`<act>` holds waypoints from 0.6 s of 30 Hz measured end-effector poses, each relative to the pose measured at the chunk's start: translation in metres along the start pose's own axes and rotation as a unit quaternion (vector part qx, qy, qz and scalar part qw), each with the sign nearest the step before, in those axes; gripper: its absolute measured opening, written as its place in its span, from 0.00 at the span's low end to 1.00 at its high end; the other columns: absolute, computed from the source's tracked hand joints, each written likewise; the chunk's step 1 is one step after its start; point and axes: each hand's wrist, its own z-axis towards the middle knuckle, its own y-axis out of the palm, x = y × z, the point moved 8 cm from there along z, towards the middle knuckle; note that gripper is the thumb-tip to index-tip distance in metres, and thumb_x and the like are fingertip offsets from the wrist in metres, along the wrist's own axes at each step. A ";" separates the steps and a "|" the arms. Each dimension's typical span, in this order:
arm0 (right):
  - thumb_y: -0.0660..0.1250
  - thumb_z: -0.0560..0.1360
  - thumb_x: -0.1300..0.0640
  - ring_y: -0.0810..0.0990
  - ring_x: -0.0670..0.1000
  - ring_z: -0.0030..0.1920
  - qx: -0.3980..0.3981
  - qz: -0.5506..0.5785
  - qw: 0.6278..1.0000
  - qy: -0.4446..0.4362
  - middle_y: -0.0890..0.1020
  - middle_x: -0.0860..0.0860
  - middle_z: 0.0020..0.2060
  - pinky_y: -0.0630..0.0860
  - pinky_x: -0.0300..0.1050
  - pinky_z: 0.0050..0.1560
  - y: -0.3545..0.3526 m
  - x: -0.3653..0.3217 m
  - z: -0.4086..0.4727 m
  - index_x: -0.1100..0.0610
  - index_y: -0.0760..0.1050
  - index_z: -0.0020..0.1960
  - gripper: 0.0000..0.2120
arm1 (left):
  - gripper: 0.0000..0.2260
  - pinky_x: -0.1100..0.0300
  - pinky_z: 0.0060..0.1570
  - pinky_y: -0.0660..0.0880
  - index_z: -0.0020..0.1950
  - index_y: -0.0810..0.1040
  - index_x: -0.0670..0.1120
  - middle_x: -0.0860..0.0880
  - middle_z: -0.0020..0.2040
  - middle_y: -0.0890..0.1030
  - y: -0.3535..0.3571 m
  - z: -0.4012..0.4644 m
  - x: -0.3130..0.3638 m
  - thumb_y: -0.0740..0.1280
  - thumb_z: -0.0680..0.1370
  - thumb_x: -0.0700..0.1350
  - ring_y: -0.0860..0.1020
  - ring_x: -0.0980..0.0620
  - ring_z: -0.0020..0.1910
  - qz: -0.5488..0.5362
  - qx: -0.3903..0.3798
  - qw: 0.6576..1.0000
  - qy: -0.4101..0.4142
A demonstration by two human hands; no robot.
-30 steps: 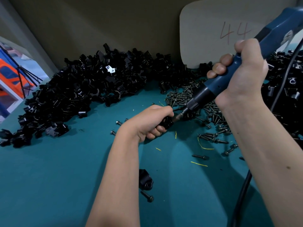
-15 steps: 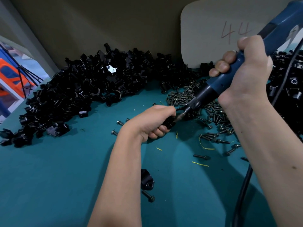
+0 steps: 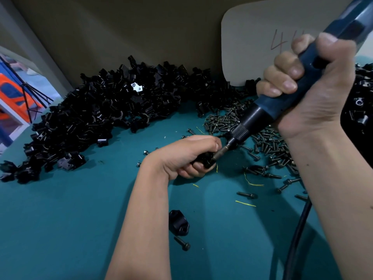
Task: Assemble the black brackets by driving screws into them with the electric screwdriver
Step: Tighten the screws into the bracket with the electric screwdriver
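— Driving one in now? 
— Yes: left hand (image 3: 187, 156) grips a bracket (image 3: 205, 161) on the table (image 3: 60, 219); right hand (image 3: 314, 87) is wrapped round the screwdriver (image 3: 268, 110), tip at the bracket.
— Much left?
— Judging by the bracket heap (image 3: 96, 118) and loose screws (image 3: 268, 146), plenty. No bins; everything lies bare.

Left hand (image 3: 187, 156) grips a bracket (image 3: 205, 161) on the teal table (image 3: 60, 219). Right hand (image 3: 314, 87), at two o'clock, holds the screwdriver (image 3: 268, 110), bit touching the bracket. Bracket pile (image 3: 101, 114) at ten o'clock; screws (image 3: 268, 146) at three.
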 end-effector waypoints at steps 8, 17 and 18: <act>0.59 0.80 0.59 0.64 0.47 0.27 0.120 -0.058 0.991 -0.021 0.66 0.46 0.29 0.66 0.42 0.31 -0.012 -0.002 -0.001 0.52 0.64 0.39 0.11 | 0.12 0.74 0.21 0.52 0.39 0.65 0.52 0.51 0.27 0.60 -0.003 0.004 0.000 0.54 0.82 0.44 0.53 0.58 0.21 -0.010 0.035 0.999 -0.018; 0.55 0.80 0.53 0.62 0.45 0.25 0.043 0.043 0.998 0.010 0.67 0.45 0.27 0.63 0.40 0.28 -0.013 0.006 -0.005 0.53 0.66 0.42 0.09 | 0.06 0.73 0.22 0.51 0.38 0.68 0.52 0.51 0.27 0.62 0.002 -0.006 -0.001 0.58 0.75 0.48 0.54 0.58 0.22 0.031 -0.023 0.999 -0.001; 0.55 0.80 0.52 0.63 0.44 0.24 0.035 0.052 0.998 0.014 0.67 0.45 0.27 0.63 0.40 0.28 -0.012 0.007 -0.004 0.53 0.67 0.43 0.09 | 0.05 0.73 0.22 0.51 0.39 0.68 0.52 0.50 0.27 0.62 0.004 -0.006 -0.002 0.58 0.75 0.48 0.54 0.58 0.22 0.030 -0.032 0.999 -0.002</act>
